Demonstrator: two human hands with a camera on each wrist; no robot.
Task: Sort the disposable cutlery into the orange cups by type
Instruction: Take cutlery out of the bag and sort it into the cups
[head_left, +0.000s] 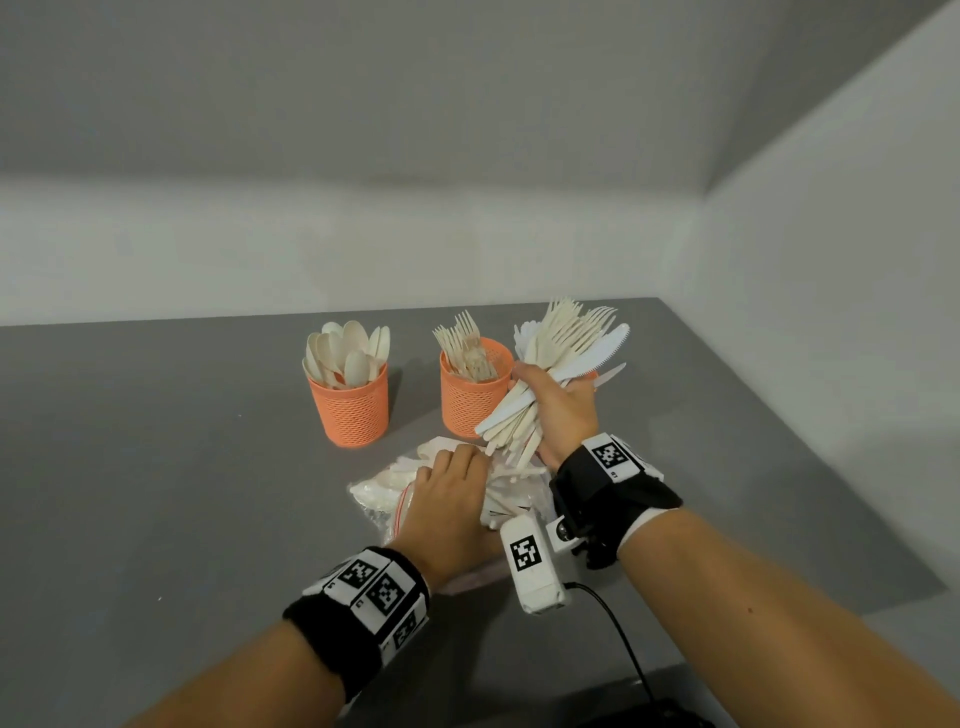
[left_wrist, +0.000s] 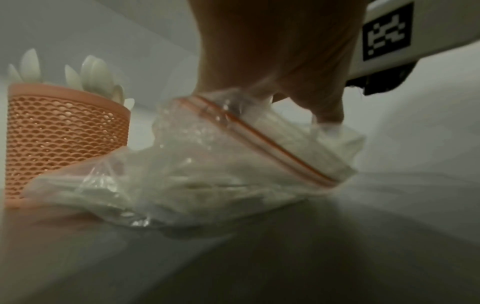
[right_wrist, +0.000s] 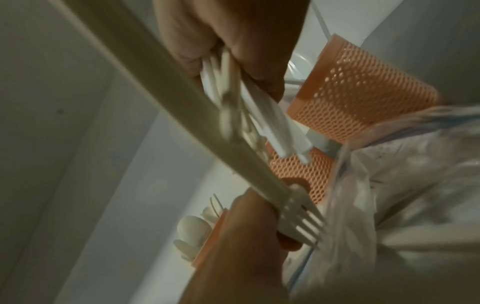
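Observation:
My right hand (head_left: 558, 410) grips a thick bundle of forks and knives (head_left: 566, 338), raised just right of the fork cup (head_left: 467, 405). The spoon cup (head_left: 356, 410) stands further left. A third orange cup (right_wrist: 363, 96) shows in the right wrist view; the bundle hides it from the head view. My left hand (head_left: 449, 493) reaches into the mouth of a clear zip bag (head_left: 384, 493) that holds more white cutlery. In the right wrist view its fingertips (right_wrist: 288, 242) pinch the head of a fork (right_wrist: 303, 224) beside the bag (right_wrist: 402, 195).
The grey table (head_left: 156, 467) ends at white walls behind and to the right. A black cable (head_left: 623, 649) runs from the wrist camera toward the near edge. Bare tabletop lies left of the spoon cup.

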